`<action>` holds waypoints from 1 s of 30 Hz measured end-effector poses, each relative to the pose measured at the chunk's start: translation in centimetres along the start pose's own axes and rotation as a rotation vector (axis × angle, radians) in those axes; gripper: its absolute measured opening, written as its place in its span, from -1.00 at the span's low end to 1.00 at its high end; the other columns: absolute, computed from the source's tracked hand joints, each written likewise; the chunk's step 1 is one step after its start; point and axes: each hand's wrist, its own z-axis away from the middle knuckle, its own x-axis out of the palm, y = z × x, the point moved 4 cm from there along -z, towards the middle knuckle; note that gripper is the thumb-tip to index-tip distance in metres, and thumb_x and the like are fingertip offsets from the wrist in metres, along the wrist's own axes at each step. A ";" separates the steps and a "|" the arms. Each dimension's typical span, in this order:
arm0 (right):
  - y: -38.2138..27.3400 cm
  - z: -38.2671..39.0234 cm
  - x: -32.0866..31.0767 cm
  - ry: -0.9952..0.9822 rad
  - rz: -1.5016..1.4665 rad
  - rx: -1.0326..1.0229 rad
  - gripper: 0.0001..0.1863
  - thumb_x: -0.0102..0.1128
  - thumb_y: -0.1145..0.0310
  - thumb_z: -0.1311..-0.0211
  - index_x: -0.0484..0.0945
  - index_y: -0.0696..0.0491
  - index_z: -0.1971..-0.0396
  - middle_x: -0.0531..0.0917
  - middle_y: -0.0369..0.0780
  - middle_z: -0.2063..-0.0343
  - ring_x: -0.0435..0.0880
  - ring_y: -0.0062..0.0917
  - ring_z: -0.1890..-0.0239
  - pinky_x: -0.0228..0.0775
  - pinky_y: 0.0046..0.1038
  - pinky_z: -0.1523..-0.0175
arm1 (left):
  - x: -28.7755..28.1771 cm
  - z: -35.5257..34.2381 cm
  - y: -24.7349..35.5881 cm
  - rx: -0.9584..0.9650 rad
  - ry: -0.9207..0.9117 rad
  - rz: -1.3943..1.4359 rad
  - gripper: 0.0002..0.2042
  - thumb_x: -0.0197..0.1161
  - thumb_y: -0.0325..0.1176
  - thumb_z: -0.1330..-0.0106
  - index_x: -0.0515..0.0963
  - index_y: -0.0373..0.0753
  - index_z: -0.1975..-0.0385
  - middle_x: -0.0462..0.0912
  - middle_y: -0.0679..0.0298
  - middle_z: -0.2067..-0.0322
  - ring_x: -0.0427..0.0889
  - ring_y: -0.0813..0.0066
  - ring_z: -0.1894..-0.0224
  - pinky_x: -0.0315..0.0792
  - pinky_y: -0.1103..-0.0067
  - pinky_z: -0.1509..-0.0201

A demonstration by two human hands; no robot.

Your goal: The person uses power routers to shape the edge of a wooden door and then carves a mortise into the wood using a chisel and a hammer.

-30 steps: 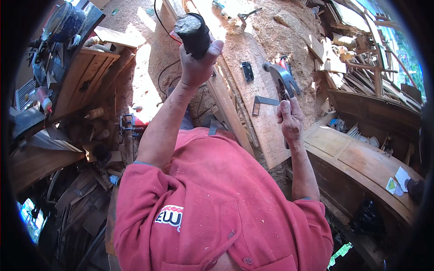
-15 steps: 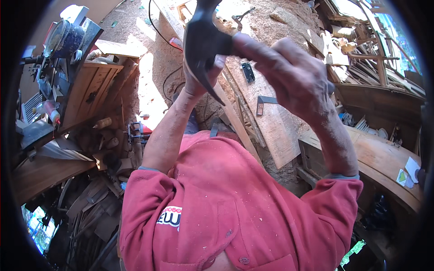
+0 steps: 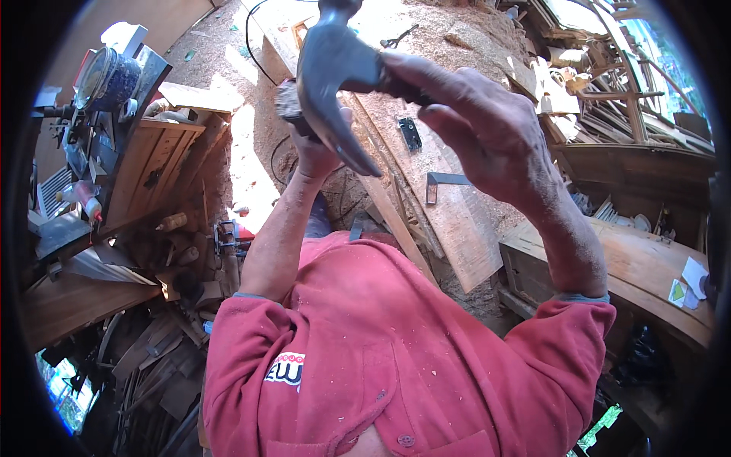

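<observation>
My right hand [image 3: 499, 137] grips a claw hammer [image 3: 335, 76] close below its dark metal head, the index finger stretched along the handle. The head hangs high in front of me, its curved claw pointing down toward me. Behind it, my left hand [image 3: 316, 156] is raised and closed around a dark block-like thing [image 3: 291, 107] with a rough greyish end. The hammer head covers most of that thing and the left fingers, so its kind is unclear. Whether hammer and block touch, I cannot tell.
Below the hands lies a wide board [image 3: 468, 251] bearing an L-shaped square [image 3: 438, 186] and a small black metal part [image 3: 410, 134]. Pliers-like tool [image 3: 400, 36] lies among sawdust beyond. A wooden cabinet [image 3: 164, 152] stands left; a workbench [image 3: 632, 259] stands right, scrap wood behind it.
The hammer head has shifted slightly left and down, with its face turned more into view. The block-like thing in my left hand now shows beside it. My right fingers have loosened a little.
</observation>
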 end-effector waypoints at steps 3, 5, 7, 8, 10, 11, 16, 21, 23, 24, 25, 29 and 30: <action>1.0 1.1 -0.1 0.162 -0.420 0.220 -0.53 0.13 0.37 -0.43 0.42 -0.08 -0.32 0.70 -0.25 0.01 0.60 -0.70 0.30 0.50 -0.52 0.14 | -1.2 -0.6 0.4 -0.059 0.100 0.254 -0.91 0.20 -0.41 -0.28 0.41 -0.20 0.37 0.47 0.32 0.50 0.37 0.63 0.65 0.27 0.65 0.59; 2.1 1.7 0.5 0.169 -0.407 0.214 -0.53 0.12 0.34 -0.45 0.41 -0.07 -0.33 0.67 -0.27 -0.06 0.57 -0.74 0.25 0.47 -0.55 0.11 | -1.2 -1.6 1.3 -0.105 0.031 0.355 -0.83 0.19 -0.33 -0.26 0.32 -0.16 0.39 0.41 0.30 0.53 0.29 0.63 0.68 0.19 0.65 0.66; 2.7 2.4 1.4 0.219 -0.467 0.257 -0.53 0.13 0.31 -0.45 0.41 -0.08 -0.33 0.67 -0.30 -0.02 0.55 -0.75 0.25 0.45 -0.59 0.09 | -1.1 -1.4 1.2 -0.102 -0.003 0.313 -0.83 0.19 -0.36 -0.26 0.30 -0.17 0.37 0.40 0.30 0.54 0.28 0.63 0.68 0.19 0.66 0.66; 2.8 2.5 1.9 0.250 -0.482 0.233 -0.53 0.13 0.29 -0.46 0.41 -0.08 -0.33 0.67 -0.33 0.00 0.52 -0.76 0.25 0.43 -0.60 0.09 | -1.1 -1.4 1.3 -0.102 0.000 0.314 -0.83 0.19 -0.36 -0.26 0.30 -0.17 0.37 0.40 0.30 0.54 0.28 0.63 0.68 0.19 0.66 0.66; 2.5 2.7 2.1 0.217 -0.464 0.265 -0.53 0.15 0.31 -0.43 0.43 -0.12 -0.31 0.68 -0.26 0.00 0.62 -0.64 0.16 0.49 -0.51 0.05 | -0.8 -1.4 1.6 -0.080 0.003 0.294 -0.82 0.19 -0.36 -0.26 0.30 -0.19 0.35 0.40 0.29 0.54 0.28 0.63 0.67 0.19 0.66 0.66; 2.5 2.7 2.3 0.187 -0.447 0.298 -0.54 0.18 0.33 -0.40 0.45 -0.17 -0.29 0.70 -0.19 -0.01 0.71 -0.51 0.06 0.56 -0.43 0.02 | -0.7 -1.5 1.7 -0.082 0.004 0.296 -0.82 0.19 -0.36 -0.26 0.30 -0.19 0.35 0.40 0.29 0.54 0.28 0.63 0.67 0.19 0.66 0.66; 2.8 3.2 3.2 0.175 -0.396 0.284 -0.53 0.20 0.32 -0.38 0.46 -0.15 -0.28 0.71 -0.18 0.00 0.73 -0.44 0.05 0.57 -0.39 0.01 | -0.5 -1.5 1.6 -0.101 -0.011 0.395 -0.86 0.21 -0.41 -0.31 0.36 -0.19 0.40 0.48 0.32 0.58 0.34 0.67 0.69 0.19 0.69 0.66; 2.7 3.2 3.7 0.214 -0.345 0.229 -0.55 0.20 0.31 -0.38 0.48 -0.13 -0.26 0.69 -0.16 -0.02 0.70 -0.34 -0.07 0.56 -0.35 -0.06 | -0.9 -1.5 1.3 -0.133 -0.021 0.325 -0.83 0.17 -0.36 -0.27 0.29 -0.20 0.33 0.41 0.30 0.52 0.35 0.61 0.57 0.22 0.70 0.62; 2.8 3.3 3.9 0.228 -0.343 0.198 -0.54 0.20 0.31 -0.38 0.47 -0.13 -0.26 0.70 -0.16 -0.01 0.71 -0.36 -0.03 0.56 -0.36 -0.04 | -1.0 -1.6 1.2 -0.158 -0.015 0.338 -0.83 0.17 -0.36 -0.28 0.29 -0.20 0.33 0.40 0.30 0.52 0.36 0.61 0.56 0.22 0.71 0.62; 2.8 3.4 3.9 0.243 -0.339 0.167 -0.54 0.20 0.31 -0.38 0.47 -0.13 -0.27 0.70 -0.16 -0.01 0.73 -0.38 0.01 0.57 -0.37 -0.02 | -1.0 -1.6 1.3 -0.160 -0.027 0.342 -0.83 0.18 -0.36 -0.28 0.29 -0.19 0.33 0.40 0.30 0.52 0.36 0.61 0.56 0.22 0.71 0.62; 2.8 3.5 3.8 0.244 -0.339 0.167 -0.54 0.20 0.31 -0.38 0.47 -0.13 -0.27 0.70 -0.16 -0.01 0.73 -0.38 0.01 0.57 -0.37 -0.02 | -0.9 -1.7 1.3 -0.161 -0.039 0.347 -0.82 0.18 -0.35 -0.28 0.30 -0.18 0.32 0.40 0.31 0.52 0.36 0.61 0.56 0.22 0.71 0.62; 2.4 3.2 3.3 0.143 -0.412 0.323 -0.54 0.17 0.31 -0.41 0.45 -0.11 -0.29 0.68 -0.18 -0.05 0.71 -0.51 0.12 0.54 -0.43 0.00 | -1.0 -1.8 1.3 -0.159 0.005 0.399 -0.87 0.23 -0.41 -0.31 0.40 -0.21 0.41 0.51 0.29 0.58 0.41 0.65 0.64 0.26 0.69 0.61; 2.3 3.0 3.1 0.091 -0.448 0.392 -0.55 0.14 0.31 -0.44 0.44 -0.07 -0.31 0.65 -0.19 -0.12 0.67 -0.59 0.12 0.51 -0.46 -0.03 | -0.8 -1.8 1.3 -0.163 -0.014 0.413 -0.87 0.24 -0.42 -0.31 0.42 -0.22 0.43 0.52 0.30 0.57 0.41 0.66 0.64 0.27 0.69 0.61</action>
